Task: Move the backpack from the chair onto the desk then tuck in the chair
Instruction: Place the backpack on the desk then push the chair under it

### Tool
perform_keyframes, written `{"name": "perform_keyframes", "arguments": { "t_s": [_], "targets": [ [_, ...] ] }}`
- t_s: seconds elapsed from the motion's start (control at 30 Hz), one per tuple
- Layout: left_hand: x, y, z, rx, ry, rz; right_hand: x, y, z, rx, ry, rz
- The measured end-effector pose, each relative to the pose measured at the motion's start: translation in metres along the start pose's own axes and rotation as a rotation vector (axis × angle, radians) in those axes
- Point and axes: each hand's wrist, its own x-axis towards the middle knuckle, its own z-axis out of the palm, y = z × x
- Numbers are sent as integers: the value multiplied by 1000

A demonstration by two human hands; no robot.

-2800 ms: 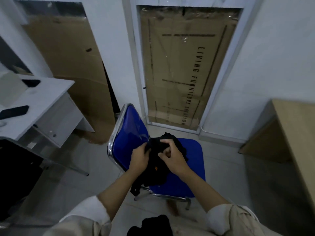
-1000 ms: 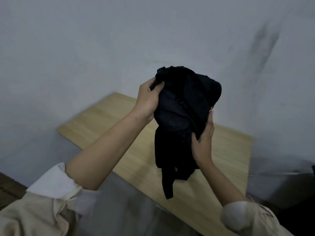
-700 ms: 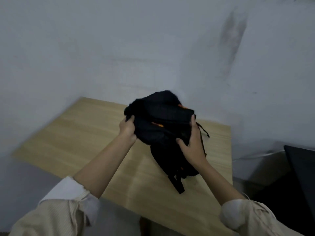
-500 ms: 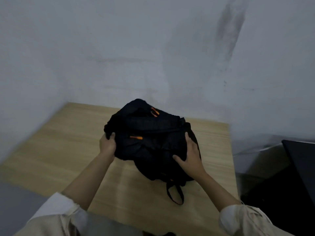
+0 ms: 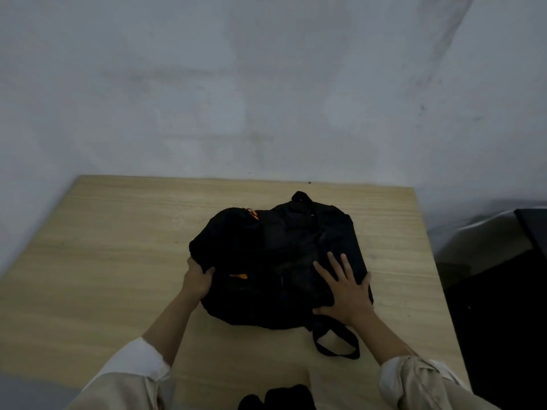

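A black backpack (image 5: 278, 261) is seen lying flat on a light wooden desk (image 5: 97, 261), set against a pale wall (image 5: 266, 84), as the first half of the task is brought to a close. The bag rests near the middle of the desk, clear of every edge, with one strap loop (image 5: 334, 341) trailing toward the near side.

The step in hand is judged to be the release. It is best done by easing both hands off together once the bag's weight is fully borne by the desk, so that the soft fabric is not dragged toward the near edge. The loose loop is best left lying on the desk, not hanging over it, before attention is turned to the chair, which is not in view.

The left hand (image 5: 196, 281) is curled closed on a fold of fabric at the bag's left side; how firmly it is pinched cannot quite be made out in the dim light. The right hand (image 5: 346, 294) is laid flat on the bag's near right corner, fingers (image 5: 333, 263) spread wide and thumb out along the edge, pressing and holding nothing. Pale rolled sleeves (image 5: 414, 377) are seen at the bottom of the frame.
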Motion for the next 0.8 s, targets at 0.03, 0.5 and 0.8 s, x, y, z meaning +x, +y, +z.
{"name": "perform_keyframes", "arguments": {
  "t_s": [0.03,0.5,0.8],
  "targets": [
    [7,5,4,10,-29,30,1,6,-1,7,11,32],
    [53,78,103,-10,-218,147,10,108,-32,61,-100,328],
    [89,84,125,-6,-85,170,58,136,-56,40,-146,321]
  ]
}}
